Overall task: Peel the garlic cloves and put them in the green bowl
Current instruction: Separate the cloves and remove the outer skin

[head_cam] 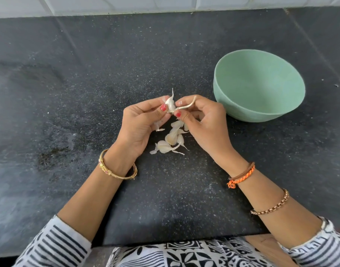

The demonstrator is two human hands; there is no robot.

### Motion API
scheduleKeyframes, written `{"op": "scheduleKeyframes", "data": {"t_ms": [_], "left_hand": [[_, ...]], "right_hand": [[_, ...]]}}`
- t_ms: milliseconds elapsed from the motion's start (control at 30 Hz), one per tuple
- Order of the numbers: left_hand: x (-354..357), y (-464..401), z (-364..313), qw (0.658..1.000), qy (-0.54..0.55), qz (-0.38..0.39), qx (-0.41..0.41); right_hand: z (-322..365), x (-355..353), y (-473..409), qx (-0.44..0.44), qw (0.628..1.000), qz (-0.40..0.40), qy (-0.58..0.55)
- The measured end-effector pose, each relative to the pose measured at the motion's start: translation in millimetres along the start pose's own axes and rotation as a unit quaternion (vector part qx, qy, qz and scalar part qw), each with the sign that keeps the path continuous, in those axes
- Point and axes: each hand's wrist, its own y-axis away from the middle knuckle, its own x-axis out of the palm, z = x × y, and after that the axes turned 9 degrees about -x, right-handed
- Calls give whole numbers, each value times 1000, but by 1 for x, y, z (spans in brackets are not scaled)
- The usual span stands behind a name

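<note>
We hold garlic piece (170, 105) above bench (88, 93): left hand (141, 124) pinches clove, right hand (205, 122) pinches dry stalk. Step: splitting, skin on. Loose cloves (171, 139) lie below; green bowl (258, 85) near right looks empty. Next: strip skin.

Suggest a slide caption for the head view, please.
Both hands pinch a garlic clove beside the green bowl.

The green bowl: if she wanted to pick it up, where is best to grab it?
Probably the near rim of the green bowl, with her right hand, which is closest. The bowl stands upright and open, without handles, so fingers can hook over the thin rim from above.
</note>
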Motion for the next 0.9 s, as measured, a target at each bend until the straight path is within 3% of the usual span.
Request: {"op": "scheduleKeyframes", "data": {"t_ms": [367,600,767,900], "left_hand": [[-3,0,-5,992,-127,16,-19],[-2,2,4,993,-95,-7,63],[0,3,5,976,-127,-11,176],[-1,1,4,978,-118,-32,167]], "right_hand": [[-6,3,3,9,998,-16,60],[-3,4,2,-21,996,18,85],[-5,4,4,65,997,28,24],[4,5,3,50,999,0,0]]}}
